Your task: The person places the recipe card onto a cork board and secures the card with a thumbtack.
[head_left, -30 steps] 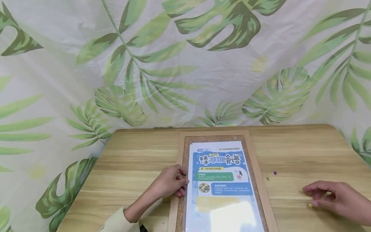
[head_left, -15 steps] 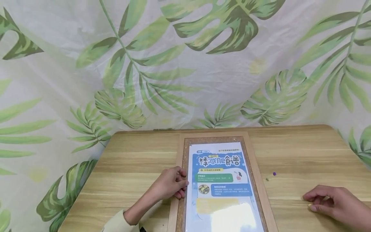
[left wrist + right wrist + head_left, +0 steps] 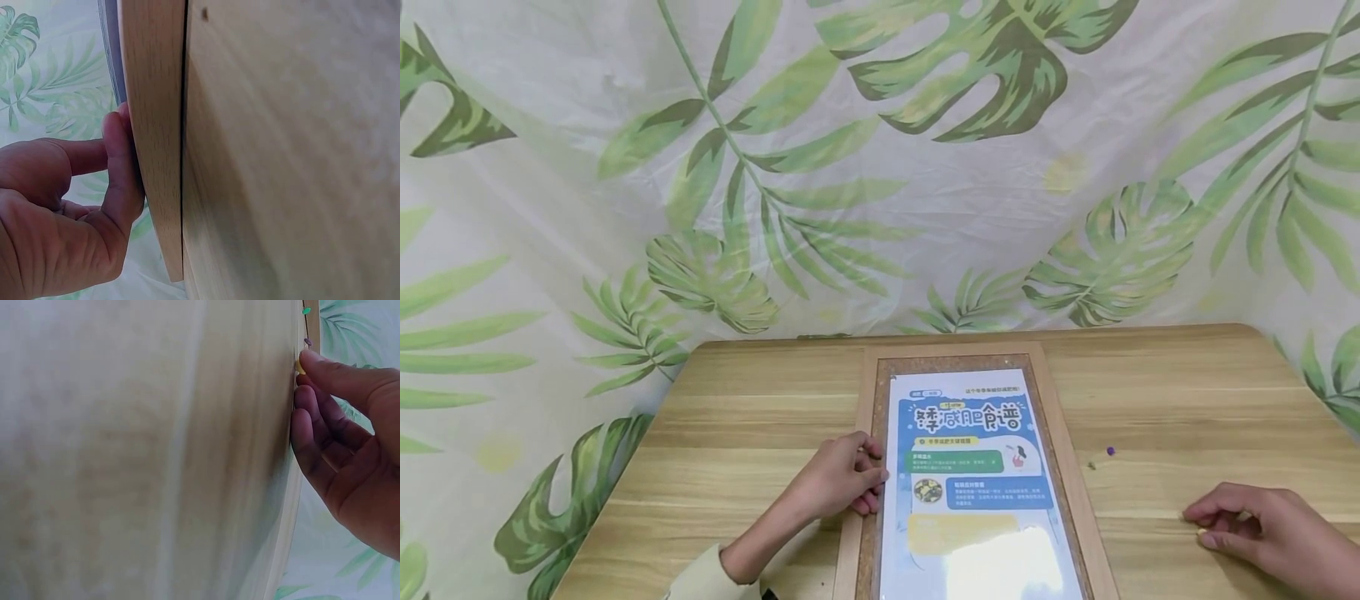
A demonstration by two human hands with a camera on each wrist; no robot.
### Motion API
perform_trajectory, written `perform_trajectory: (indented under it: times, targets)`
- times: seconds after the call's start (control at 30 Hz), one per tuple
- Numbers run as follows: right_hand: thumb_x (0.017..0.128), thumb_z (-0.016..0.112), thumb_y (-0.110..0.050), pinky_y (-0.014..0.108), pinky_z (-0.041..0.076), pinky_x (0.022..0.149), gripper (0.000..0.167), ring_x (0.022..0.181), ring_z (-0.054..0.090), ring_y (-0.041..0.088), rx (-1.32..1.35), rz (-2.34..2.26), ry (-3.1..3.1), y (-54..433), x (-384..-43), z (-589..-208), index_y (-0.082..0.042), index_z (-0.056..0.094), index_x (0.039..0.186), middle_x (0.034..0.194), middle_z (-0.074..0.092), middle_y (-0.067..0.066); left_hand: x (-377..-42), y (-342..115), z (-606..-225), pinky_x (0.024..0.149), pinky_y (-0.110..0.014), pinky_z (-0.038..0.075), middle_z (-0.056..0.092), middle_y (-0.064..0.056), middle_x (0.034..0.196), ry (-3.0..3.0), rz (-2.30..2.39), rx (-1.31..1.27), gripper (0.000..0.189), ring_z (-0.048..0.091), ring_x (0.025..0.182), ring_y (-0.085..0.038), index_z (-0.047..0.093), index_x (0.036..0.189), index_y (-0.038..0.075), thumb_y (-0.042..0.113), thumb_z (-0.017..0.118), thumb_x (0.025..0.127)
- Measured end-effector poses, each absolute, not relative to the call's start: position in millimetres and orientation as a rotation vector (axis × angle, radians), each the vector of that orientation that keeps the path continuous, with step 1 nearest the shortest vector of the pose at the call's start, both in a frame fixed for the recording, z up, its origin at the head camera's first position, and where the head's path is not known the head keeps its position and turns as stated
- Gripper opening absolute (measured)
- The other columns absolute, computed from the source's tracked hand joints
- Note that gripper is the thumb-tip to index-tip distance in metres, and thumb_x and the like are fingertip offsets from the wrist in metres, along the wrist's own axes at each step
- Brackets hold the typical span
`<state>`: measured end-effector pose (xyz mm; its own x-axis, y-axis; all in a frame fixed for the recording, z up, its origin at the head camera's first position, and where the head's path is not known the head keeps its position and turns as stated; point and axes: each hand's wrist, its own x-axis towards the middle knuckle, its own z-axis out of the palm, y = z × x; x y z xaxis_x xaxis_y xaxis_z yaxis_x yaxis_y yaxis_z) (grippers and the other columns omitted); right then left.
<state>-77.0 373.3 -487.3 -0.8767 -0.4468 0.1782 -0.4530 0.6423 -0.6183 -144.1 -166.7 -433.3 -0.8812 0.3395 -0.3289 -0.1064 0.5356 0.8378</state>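
A framed cork board [image 3: 867, 467] lies on the wooden table, bearing a glossy blue and white poster [image 3: 962, 450] with printed text. My left hand [image 3: 842, 473] rests on the board's left side, its fingers loosely bent and the fingertips at the poster's left edge. In the left wrist view, the left hand [image 3: 81, 200] touches the wooden frame [image 3: 153, 125]. Right of the board, my right hand [image 3: 1262, 525] stays low at the tabletop and pinches a small yellow pushpin [image 3: 1202, 532] between thumb and forefinger. The right wrist view shows the yellow pushpin [image 3: 299, 365] at the thumb tip.
A small purple pin [image 3: 1111, 451] and a green one [image 3: 1092, 465] lie on the table [image 3: 1172, 400] between the board and my right hand. Behind the table hangs a leaf-patterned cloth [image 3: 970, 217]. Light glares off the poster's lower part.
My right thumb and forefinger have closed on the yellow pushpin, which showed below the thumb a second ago. The left hand keeps its place on the board.
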Motion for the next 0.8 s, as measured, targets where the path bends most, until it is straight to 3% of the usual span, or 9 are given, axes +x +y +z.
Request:
perform_trajectory:
  times: [0.33, 0.63, 0.8]
  targets:
    - [0.074, 0.088, 0.012, 0.013, 0.043, 0.054, 0.039, 0.072, 0.053, -0.011, 0.8, 0.983, -2.822, 371, -77, -489, -0.02, 0.078, 0.096, 0.086, 0.07, -0.024, -144, -166, -433, 0.055, -0.037, 0.066, 0.072, -0.009, 0.077, 2.324, 1.309, 0.193, 0.023, 0.071, 0.058, -0.017, 0.06, 0.12, -0.006, 0.002, 0.07, 0.102]
    - [0.078, 0.089, 0.005, 0.013, 0.047, 0.057, 0.037, 0.076, 0.055, -0.013, 0.82, 0.885, -2.848, 370, -86, -489, -0.025, 0.078, 0.098, 0.09, 0.069, -0.028, -144, -166, -434, 0.055, -0.036, 0.066, 0.072, -0.009, 0.077, 2.328, 1.302, 0.194, 0.021, 0.071, 0.058, -0.016, 0.06, 0.12, -0.006, 0.002, 0.069, 0.102]
    - [0.074, 0.09, 0.005, 0.013, 0.045, 0.056, 0.038, 0.076, 0.056, -0.013, 0.818, 0.846, -2.795, 362, -94, -480, -0.025, 0.078, 0.096, 0.088, 0.07, -0.027, -144, -166, -434, 0.055, -0.036, 0.066, 0.072, -0.009, 0.077, 2.323, 1.308, 0.195, 0.021, 0.071, 0.057, -0.016, 0.06, 0.12, -0.006, 0.002, 0.069, 0.102]
